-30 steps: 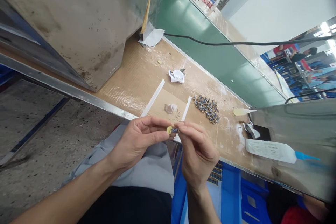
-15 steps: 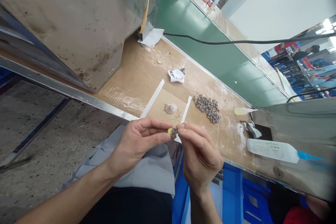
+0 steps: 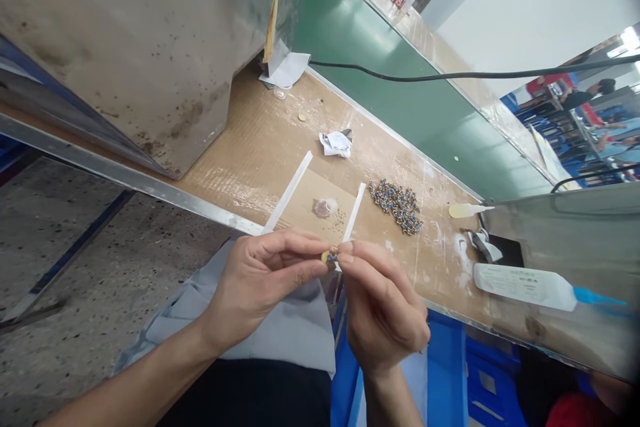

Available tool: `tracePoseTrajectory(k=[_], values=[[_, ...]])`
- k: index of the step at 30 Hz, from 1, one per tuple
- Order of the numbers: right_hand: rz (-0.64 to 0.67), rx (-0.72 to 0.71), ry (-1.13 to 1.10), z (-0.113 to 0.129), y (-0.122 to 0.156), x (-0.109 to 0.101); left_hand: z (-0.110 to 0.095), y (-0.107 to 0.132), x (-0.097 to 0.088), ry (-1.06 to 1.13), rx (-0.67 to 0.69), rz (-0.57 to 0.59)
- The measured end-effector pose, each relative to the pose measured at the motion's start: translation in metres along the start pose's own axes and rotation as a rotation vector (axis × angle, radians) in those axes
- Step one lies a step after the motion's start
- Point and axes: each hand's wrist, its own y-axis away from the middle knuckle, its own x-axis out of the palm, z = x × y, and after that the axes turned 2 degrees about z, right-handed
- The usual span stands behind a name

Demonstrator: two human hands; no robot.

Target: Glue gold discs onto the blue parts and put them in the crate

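Note:
Above the bench's front edge, my left hand (image 3: 265, 280) pinches a small round yellow piece (image 3: 325, 257) between thumb and forefinger. My right hand (image 3: 387, 307) is closed, its fingertips pinching a tiny blue piece (image 3: 333, 257) that meets the yellow one. Whether the two are joined I cannot tell, as the fingers cover much of them. Just beyond the hands, a small clear cup (image 3: 326, 207) sits among tiny specks between two strips of white tape (image 3: 354, 212). To its right lies a pile of small blue and brass-coloured pieces (image 3: 396, 205).
Crumpled white paper (image 3: 336, 144) lies farther back. On the right are a small bottle of yellowish liquid (image 3: 463, 211) and a larger white bottle with a blue nozzle (image 3: 525, 285). A metal box (image 3: 150, 47) stands left. Blue bins (image 3: 445, 367) sit below the bench.
Both hands stay together at nearly the same place. The yellow piece has turned slightly, and the right hand has shifted a little lower. The camera view has moved slightly.

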Motion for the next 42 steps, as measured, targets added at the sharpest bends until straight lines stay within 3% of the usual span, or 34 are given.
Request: tracePoseTrajectory(k=[10, 18, 24, 29, 38, 42], values=[[-0.049, -0.114, 0.106, -0.003, 0.010, 0.003, -0.003, 0.002, 0.007, -0.002, -0.050, 0.007], [-0.028, -0.180, 0.217, -0.001, 0.029, 0.004, -0.003, 0.007, 0.018, -0.076, 0.031, -0.110], [-0.029, -0.180, 0.180, 0.002, 0.035, 0.006, -0.004, 0.011, 0.023, -0.190, 0.077, -0.158], [-0.031, -0.150, 0.156, 0.006, 0.036, 0.006, -0.003, 0.015, 0.029, -0.303, 0.129, -0.252], [-0.009, -0.114, 0.073, 0.006, 0.034, 0.006, -0.003, 0.014, 0.026, -0.415, 0.140, -0.258], [-0.053, 0.153, -0.053, 0.005, 0.030, 0.001, -0.002, 0.015, 0.026, -0.408, 0.081, -0.262]])
